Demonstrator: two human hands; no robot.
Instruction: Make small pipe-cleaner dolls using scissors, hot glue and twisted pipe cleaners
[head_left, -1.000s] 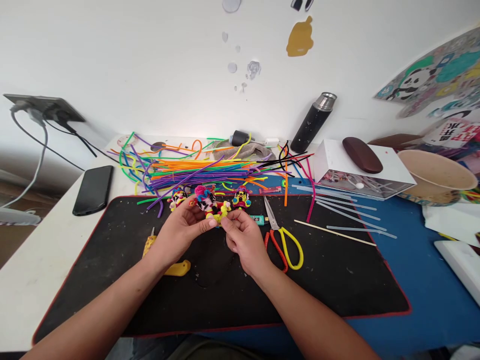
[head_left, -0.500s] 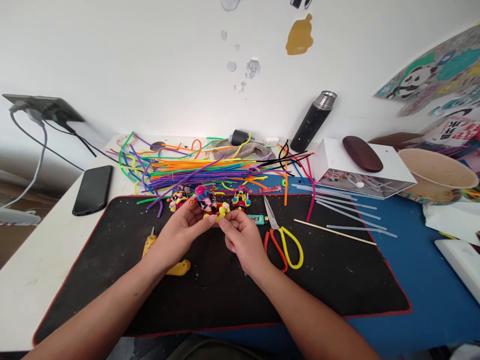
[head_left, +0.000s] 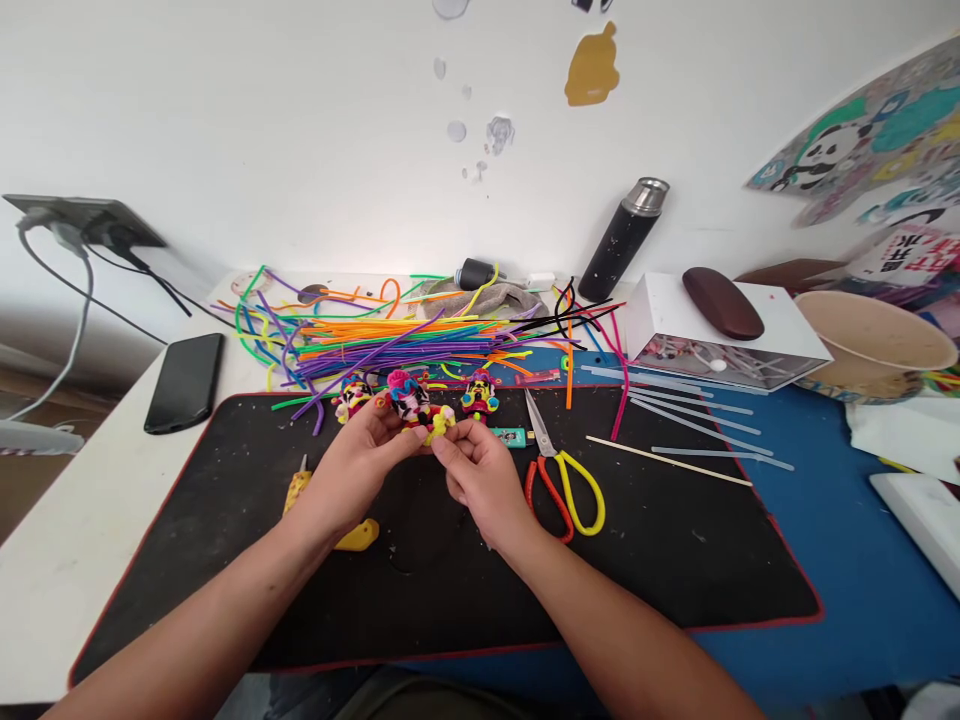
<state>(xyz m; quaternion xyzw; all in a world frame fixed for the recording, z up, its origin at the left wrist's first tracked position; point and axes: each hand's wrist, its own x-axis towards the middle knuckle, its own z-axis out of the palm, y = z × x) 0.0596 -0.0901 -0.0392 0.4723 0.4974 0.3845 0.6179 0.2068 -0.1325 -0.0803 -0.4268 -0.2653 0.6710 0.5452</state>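
Observation:
Between my two hands is a small pipe-cleaner figure (head_left: 410,396) with a pink and blue top, a black and white face and yellow parts low down. My left hand (head_left: 364,455) is closed on its left side. The fingertips of my right hand (head_left: 484,475) pinch its yellow lower part from the right. Two similar figures stand behind: one figure (head_left: 351,397) to the left, partly covered by my left hand, and another figure (head_left: 479,394) to the right. Scissors (head_left: 553,465) with red and yellow handles lie right of my right hand. A yellow-handled tool (head_left: 358,536) lies partly under my left forearm.
Bundled colourful pipe cleaners (head_left: 397,345) lie along the back. A black phone (head_left: 184,382) is at left. A thermos (head_left: 624,240), a white box (head_left: 727,330) with a dark case (head_left: 722,302), and a paper tub (head_left: 874,340) stand right. Clear sticks (head_left: 701,420) and a wooden stick (head_left: 667,461) lie on the black mat (head_left: 637,580).
The whole view has shifted slightly. Both hands keep the figure in almost the same place, with only small finger movement at its yellow part.

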